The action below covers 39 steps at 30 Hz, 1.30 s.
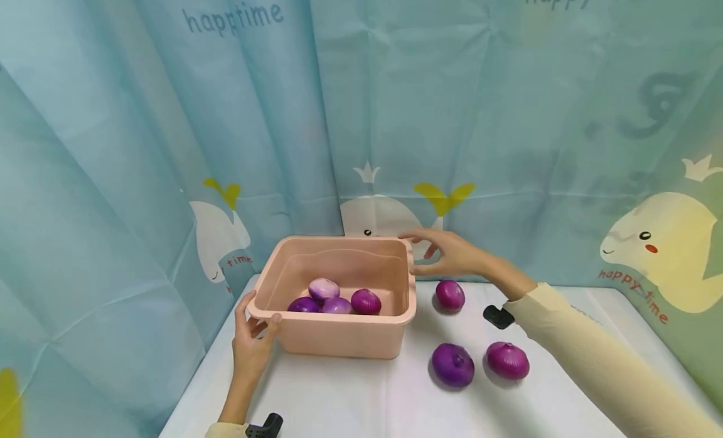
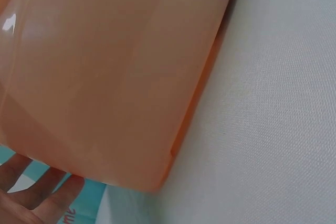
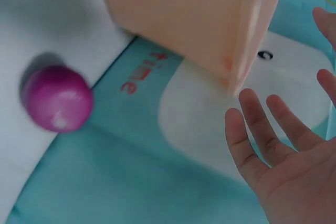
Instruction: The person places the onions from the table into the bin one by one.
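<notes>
A pink plastic bin (image 1: pixel 341 337) stands on the white table, with several red onions (image 1: pixel 366 302) inside, some paler than others. My left hand (image 1: pixel 250 350) grips its front left corner, thumb at the front rim and fingers round the left side. In the left wrist view, its fingers (image 2: pixel 60 198) reach along the edge of the bin wall (image 2: pixel 105 87). Beside the back right corner is my right hand (image 1: pixel 449 256), thumb and fingers spread at the rim and holding nothing. In the right wrist view, the fingers (image 3: pixel 257 124) are separated near the bin's edge (image 3: pixel 252 40).
Right of the bin, a dark purple onion (image 1: pixel 453 366) and a magenta onion (image 1: pixel 508 361) sit side by side on the table (image 1: pixel 350 400). Another onion (image 1: pixel 450 295) lies farther back, below my right hand. A blue-green curtain (image 1: pixel 407 130) printed with whales hangs behind and beside the table.
</notes>
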Motion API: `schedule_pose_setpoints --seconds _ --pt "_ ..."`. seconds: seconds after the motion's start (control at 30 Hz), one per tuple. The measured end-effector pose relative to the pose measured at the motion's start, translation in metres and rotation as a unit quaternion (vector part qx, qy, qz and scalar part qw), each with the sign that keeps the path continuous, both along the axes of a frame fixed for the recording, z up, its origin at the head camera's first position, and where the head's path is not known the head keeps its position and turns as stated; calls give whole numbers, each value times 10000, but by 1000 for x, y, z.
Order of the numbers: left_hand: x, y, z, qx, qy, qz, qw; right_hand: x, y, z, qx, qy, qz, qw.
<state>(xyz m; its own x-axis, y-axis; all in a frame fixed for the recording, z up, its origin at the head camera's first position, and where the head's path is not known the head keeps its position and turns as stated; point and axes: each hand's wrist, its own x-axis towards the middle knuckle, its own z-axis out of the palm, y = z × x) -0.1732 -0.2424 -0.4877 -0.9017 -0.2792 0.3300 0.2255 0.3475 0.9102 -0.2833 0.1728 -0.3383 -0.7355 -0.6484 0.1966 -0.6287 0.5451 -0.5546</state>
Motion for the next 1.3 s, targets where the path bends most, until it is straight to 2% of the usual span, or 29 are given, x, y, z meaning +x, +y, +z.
schedule_pose_setpoints --seconds 0.2,0.4,0.57,0.77,0.97,1.1,1.3 --pt "-3 -1 0 12 66 -9 10000 19 45 -10 -11 -63 -191 9998" --pt "0 -1 1 -13 24 28 10000 41 87 -31 5 -104 -412 9991" --pt "1 -2 1 -15 38 100 9999 60 116 -48 13 -354 -679 9971" --pt "1 -3 1 -6 143 122 9998 73 138 -63 -87 -496 -769 9958" --pt "2 -2 0 -90 42 133 9999 83 151 -85 74 -518 -878 9948" --pt "1 -2 -1 -89 72 113 9999 90 157 -99 -71 -993 -741 9923" --pt "-1 1 -1 -105 118 70 9999 98 167 -115 -75 -1984 -570 9784"
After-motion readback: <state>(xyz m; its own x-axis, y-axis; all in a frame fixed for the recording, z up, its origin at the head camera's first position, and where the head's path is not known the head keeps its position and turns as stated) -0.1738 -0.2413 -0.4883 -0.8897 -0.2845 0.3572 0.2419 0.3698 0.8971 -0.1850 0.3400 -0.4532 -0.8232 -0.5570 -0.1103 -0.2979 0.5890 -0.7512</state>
